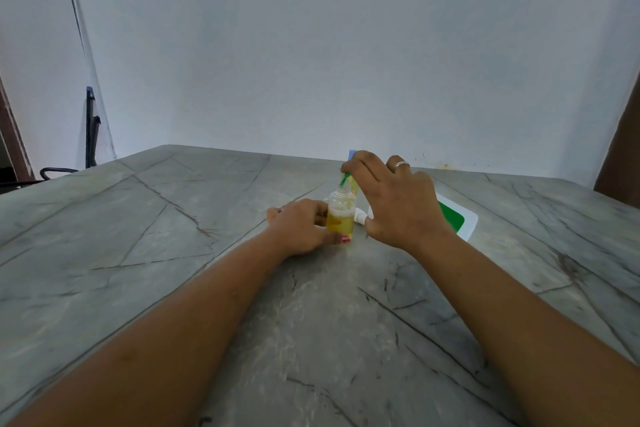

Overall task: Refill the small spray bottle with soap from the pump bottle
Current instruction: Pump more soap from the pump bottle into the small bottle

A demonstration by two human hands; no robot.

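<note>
Steadying the small clear yellow-filled spray bottle (341, 218), gripped by the left hand (301, 230), soap is judged being pumped by the right hand (394, 198), pressed on the green nozzle (345, 179); alignment is needed next.

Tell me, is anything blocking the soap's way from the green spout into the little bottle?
Nothing visible does. The green spout points straight at the small bottle's open neck. The left hand steadies the bottle; the right hand hides most of the pump bottle.

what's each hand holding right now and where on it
The left hand grips the small spray bottle around its lower body. The right hand presses on the pump bottle's top.
</note>
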